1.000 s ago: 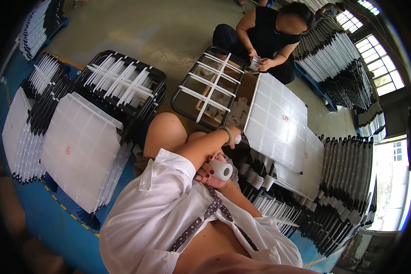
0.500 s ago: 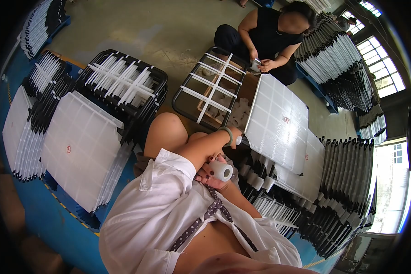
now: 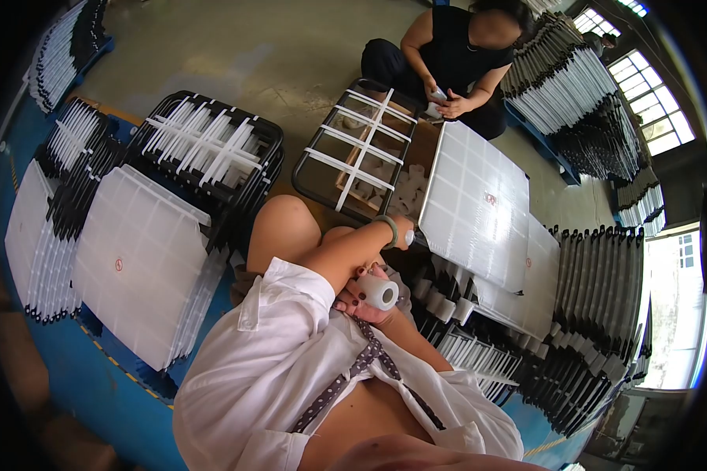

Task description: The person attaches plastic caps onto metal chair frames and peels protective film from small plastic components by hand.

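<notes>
My right hand (image 3: 367,302), with dark nails, wraps around a thick white hollow cylinder (image 3: 381,293) with its open end facing up. My left hand (image 3: 401,229), with a bracelet at the wrist, reaches across above it. Its fingers curl around a small white piece, mostly hidden, beside the corner of a white panel (image 3: 479,200). Close to my left hand stands a black tubular frame (image 3: 298,169) crossed by white straps. Behind the straps is a cardboard box with white cylinders (image 3: 411,188) in it.
Opposite me a person (image 3: 455,63) in black holds a white piece in both hands. Stacked strapped frames (image 3: 212,137) and white panels (image 3: 138,263) stand at left. More folded frames (image 3: 597,298) with white cylinders are at right. Further stacks (image 3: 561,86) sit on pallets.
The whole view has shifted slightly. The other person's hands have moved a little on their white piece. My hands keep nearly the same pose, my right still around the white hollow cylinder.
</notes>
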Demonstrator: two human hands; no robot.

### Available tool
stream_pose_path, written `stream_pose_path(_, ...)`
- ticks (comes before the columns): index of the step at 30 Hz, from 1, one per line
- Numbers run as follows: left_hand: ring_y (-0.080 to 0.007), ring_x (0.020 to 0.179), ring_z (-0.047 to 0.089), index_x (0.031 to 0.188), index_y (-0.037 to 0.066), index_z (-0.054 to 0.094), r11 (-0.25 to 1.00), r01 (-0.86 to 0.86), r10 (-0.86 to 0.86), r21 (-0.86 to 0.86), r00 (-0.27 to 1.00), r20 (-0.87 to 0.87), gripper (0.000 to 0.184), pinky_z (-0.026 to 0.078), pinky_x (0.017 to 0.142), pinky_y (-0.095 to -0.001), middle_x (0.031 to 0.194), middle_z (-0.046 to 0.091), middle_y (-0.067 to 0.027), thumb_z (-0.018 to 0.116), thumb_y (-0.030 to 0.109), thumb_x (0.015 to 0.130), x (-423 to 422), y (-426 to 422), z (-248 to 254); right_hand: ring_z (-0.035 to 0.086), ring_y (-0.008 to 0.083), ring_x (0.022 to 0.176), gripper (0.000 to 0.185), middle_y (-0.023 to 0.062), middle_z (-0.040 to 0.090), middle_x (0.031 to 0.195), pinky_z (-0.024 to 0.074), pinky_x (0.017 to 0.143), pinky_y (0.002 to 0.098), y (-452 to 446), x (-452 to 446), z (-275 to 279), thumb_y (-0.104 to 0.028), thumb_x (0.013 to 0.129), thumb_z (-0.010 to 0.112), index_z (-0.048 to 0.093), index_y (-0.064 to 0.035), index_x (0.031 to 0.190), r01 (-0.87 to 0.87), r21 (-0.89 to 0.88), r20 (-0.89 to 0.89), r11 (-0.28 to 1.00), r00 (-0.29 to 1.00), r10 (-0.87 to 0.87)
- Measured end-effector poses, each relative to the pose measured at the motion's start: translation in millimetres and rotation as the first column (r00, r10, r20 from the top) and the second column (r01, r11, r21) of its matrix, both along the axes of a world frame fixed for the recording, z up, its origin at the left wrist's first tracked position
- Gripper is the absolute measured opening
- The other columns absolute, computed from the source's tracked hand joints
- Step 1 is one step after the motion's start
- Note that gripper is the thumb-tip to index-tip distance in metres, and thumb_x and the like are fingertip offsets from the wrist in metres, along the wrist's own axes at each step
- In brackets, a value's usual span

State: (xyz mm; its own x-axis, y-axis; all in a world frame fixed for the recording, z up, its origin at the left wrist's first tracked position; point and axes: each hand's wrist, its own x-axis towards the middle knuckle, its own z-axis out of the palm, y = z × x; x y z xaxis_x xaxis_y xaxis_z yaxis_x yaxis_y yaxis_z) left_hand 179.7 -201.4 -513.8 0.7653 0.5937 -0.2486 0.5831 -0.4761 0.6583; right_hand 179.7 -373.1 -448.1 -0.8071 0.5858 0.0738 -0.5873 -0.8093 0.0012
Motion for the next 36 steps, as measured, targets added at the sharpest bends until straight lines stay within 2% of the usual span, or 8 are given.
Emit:
stream_pose_path(10,-0.0307,0.094,0.060,0.099,0.010,0.061,1.000,-0.002,0.002,0.004,1.000,0.011,0.047,0.047,0.082,-0.0365,0.098,0.064,-0.0142,0.074,0.029,0.059,-3.7,-3.0,7.3,0.049,0.0284,0.077,0.043,0.0113,0.052,0.073,0.0377,0.090,0.0488,-2.9,0.6,0.8,-0.047,0.091,0.036,0.058,-0.0188,0.113,0.009,-0.031,0.008,0.999,1.000,-0.009)
stream_pose_path(16,-0.0309,0.094,0.060,0.100,0.010,0.061,1.000,0.006,-0.007,-0.022,1.000,-0.011,0.047,0.047,0.082,-0.0363,0.098,0.064,-0.0146,0.074,0.029,0.059,-2.4,-2.4,8.0,0.049,0.0291,0.077,0.045,0.0117,0.053,0.073,0.0378,0.089,0.0489,-2.0,-0.8,3.7,-0.047,0.092,0.033,0.059,-0.0172,0.112,0.018,-0.003,0.000,1.000,1.000,-0.018)
stream_pose_path(25,-0.0308,0.094,0.059,0.103,0.008,0.059,0.997,0.059,-0.059,0.042,0.998,-0.001,0.058,0.046,0.082,-0.0368,0.099,0.063,-0.0134,0.081,0.027,0.052,-7.5,-2.0,12.4,0.049,0.0294,0.078,0.045,0.0120,0.053,0.074,0.0373,0.091,0.0487,-2.3,-1.5,3.5,-0.046,0.092,0.032,0.058,-0.0163,0.113,0.025,0.007,-0.028,1.000,0.999,-0.025)
stream_pose_path(29,-0.0306,0.098,0.058,0.110,0.009,0.055,0.992,0.127,-0.125,0.020,0.989,-0.085,0.066,0.046,0.084,-0.0379,0.105,0.061,-0.0137,0.081,0.025,0.051,0.8,5.1,0.3,0.049,0.0297,0.080,0.042,0.0127,0.053,0.076,0.0361,0.093,0.0489,-3.1,-0.7,1.1,-0.042,0.092,0.033,0.057,-0.0161,0.115,0.028,0.031,-0.044,0.999,0.999,-0.026)
stream_pose_path(32,-0.0311,0.100,0.057,0.111,0.009,0.055,0.999,0.026,-0.026,0.033,1.000,0.003,0.066,0.045,0.085,-0.0374,0.106,0.061,-0.0141,0.080,0.022,0.052,-0.5,2.6,-7.9,0.049,0.0298,0.081,0.042,0.0131,0.054,0.077,0.0354,0.094,0.0492,-3.4,-0.9,-0.1,-0.040,0.091,0.033,0.057,-0.0157,0.116,0.024,0.031,-0.059,0.999,0.998,-0.022)
stream_pose_path(36,-0.0315,0.099,0.058,0.108,0.009,0.057,0.998,-0.059,0.056,0.037,0.996,0.069,0.058,0.045,0.085,-0.0367,0.104,0.061,-0.0150,0.078,0.031,0.058,-6.9,-5.3,7.8,0.050,0.0296,0.080,0.040,0.0127,0.054,0.077,0.0352,0.095,0.0498,-4.3,-0.7,0.4,-0.039,0.091,0.034,0.057,-0.0139,0.112,0.028,0.017,-0.060,0.999,0.998,-0.027)
